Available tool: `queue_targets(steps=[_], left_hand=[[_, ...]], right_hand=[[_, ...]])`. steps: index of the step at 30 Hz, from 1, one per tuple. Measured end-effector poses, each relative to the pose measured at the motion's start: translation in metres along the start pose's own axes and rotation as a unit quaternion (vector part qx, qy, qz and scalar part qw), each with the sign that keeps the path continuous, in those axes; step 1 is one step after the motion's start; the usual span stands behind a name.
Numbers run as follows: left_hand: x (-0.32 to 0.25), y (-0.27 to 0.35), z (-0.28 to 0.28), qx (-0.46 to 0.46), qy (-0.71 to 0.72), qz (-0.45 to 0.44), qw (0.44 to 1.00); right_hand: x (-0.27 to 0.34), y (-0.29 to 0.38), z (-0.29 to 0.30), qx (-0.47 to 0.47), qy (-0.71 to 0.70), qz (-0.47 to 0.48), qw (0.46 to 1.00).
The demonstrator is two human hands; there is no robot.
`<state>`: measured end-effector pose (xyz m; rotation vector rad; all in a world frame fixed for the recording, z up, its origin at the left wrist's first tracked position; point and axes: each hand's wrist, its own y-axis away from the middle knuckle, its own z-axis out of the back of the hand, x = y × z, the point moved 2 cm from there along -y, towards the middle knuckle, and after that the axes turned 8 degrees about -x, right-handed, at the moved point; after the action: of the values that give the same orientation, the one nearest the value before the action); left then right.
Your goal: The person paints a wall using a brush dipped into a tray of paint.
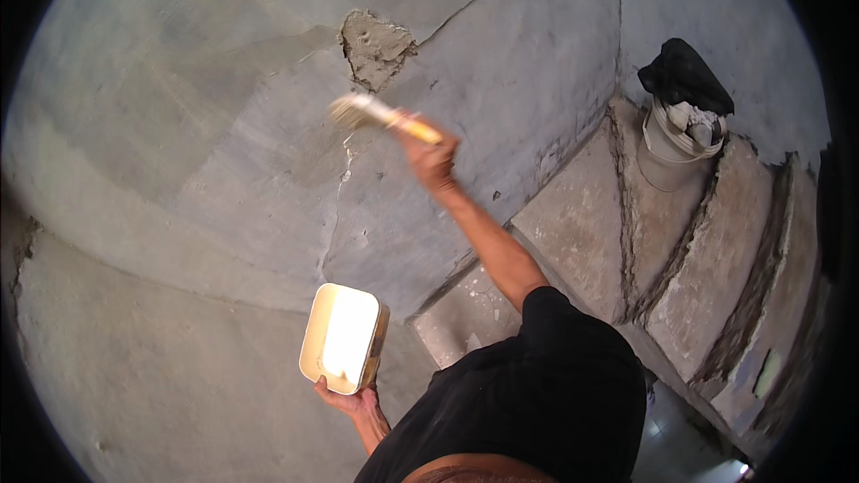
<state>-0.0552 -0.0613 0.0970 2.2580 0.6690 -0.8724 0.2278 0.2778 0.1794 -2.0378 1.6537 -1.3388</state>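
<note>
My right hand [429, 157] grips the yellow handle of a paintbrush [376, 109], its pale bristles blurred against or close to the grey plastered wall [268, 168]. Just above the brush is a patch of broken-away plaster [377, 47] with rough material exposed. A thin crack [337, 215] runs down the wall below the bristles, and another leads off the patch to the upper right. Lower down, my left hand [352, 399] holds a rectangular plastic tub [312, 342] by its near end. Bright white liquid shows inside it.
Worn concrete steps [711, 261] curve along the right side. On one stands a white bucket [661, 157] filled with pale lumps, with a black bag or cloth [688, 77] over its top. The wall meets the steps along a diagonal edge.
</note>
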Motion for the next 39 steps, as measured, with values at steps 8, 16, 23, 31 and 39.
queue_targets(steps=[8,16,23,31,39], left_hand=[[0.016,-0.002,0.000,-0.012,0.005,-0.011,1.000],[0.013,0.003,-0.005,-0.019,0.010,-0.012,1.000],[0.017,-0.002,0.004,-0.026,0.020,-0.021,0.999],[0.019,-0.006,0.013,-0.018,0.015,-0.019,1.000],[0.017,-0.008,0.016,-0.020,0.018,-0.029,0.999]], right_hand=[[-0.006,-0.048,0.040,-0.195,0.167,0.113,0.960],[0.090,0.064,-0.088,0.121,-0.016,0.131,0.984],[0.026,-0.055,-0.020,-0.059,0.078,0.115,0.989],[0.051,-0.025,-0.038,-0.061,0.171,0.214,0.960],[0.101,0.034,-0.097,0.170,-0.027,0.196,0.965]])
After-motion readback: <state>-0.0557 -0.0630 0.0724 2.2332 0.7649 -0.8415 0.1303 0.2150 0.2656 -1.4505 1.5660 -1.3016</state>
